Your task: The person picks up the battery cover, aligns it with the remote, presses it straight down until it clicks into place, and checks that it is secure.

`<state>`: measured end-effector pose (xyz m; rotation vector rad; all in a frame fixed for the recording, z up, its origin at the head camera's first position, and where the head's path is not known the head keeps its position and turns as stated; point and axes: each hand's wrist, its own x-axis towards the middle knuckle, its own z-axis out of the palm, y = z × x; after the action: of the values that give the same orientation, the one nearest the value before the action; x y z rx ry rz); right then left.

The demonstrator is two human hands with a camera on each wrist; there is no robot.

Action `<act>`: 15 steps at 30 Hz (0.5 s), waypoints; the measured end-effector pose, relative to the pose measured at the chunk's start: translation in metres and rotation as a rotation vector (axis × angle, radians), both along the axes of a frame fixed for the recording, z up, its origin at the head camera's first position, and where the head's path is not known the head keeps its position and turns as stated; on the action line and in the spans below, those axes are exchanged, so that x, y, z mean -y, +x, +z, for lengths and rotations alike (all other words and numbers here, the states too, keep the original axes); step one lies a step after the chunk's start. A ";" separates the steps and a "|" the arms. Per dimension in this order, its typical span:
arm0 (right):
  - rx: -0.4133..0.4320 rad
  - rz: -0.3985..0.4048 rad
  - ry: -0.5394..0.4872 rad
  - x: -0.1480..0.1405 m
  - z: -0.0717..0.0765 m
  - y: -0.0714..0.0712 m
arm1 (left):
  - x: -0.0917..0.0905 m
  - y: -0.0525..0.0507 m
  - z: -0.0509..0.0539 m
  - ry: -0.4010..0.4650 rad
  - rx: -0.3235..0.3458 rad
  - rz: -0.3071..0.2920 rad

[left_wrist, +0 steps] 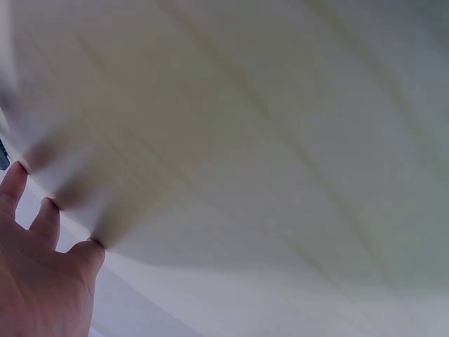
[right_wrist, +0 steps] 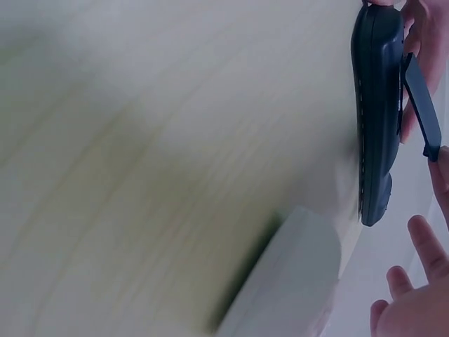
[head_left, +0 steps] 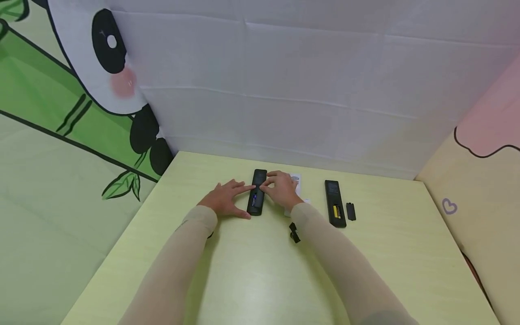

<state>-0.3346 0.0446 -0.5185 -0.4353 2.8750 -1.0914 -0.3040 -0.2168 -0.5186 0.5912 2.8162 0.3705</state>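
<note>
Battery cover pinched, tilted over an open remote

The black remote (head_left: pixel 260 198) lies back up on the pale table (head_left: pixel 252 266), near its far edge, its long side running roughly from 12 to 6 o'clock; a blue battery (head_left: pixel 254 199) shows in its open slot. The left hand (head_left: pixel 223 198) is at the remote's 9 o'clock, fingers spread and loose, grasping nothing, one fingertip touching the remote; the right hand (head_left: pixel 280 187) is at 3 o'clock, pinching a black battery cover (right_wrist: pixel 422 105) at one end; the cover slants away from the remote's back, though whether its other end touches I cannot tell.

A white object (head_left: pixel 298 178) lies at the remote's 3 o'clock, partly hidden by the right hand; farther out at 3 o'clock lies a second remote (head_left: pixel 333 192), its slot uncovered and showing yellow batteries (head_left: pixel 336 211); just beside it, between 3 and 4 o'clock, lies a loose cover (head_left: pixel 351 211).
</note>
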 end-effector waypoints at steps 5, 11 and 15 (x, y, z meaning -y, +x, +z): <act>0.029 -0.016 -0.004 0.010 0.011 0.007 | 0.000 0.001 0.001 0.005 0.001 0.001; -0.002 -0.025 0.042 0.017 0.010 0.009 | 0.000 0.001 0.001 0.011 -0.003 0.005; -0.023 -0.016 0.062 0.019 0.009 0.008 | 0.001 0.000 -0.001 0.008 -0.004 0.005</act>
<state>-0.3263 0.0256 -0.5099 -0.4254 2.9274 -1.0030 -0.3040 -0.2175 -0.5197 0.5870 2.8220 0.3822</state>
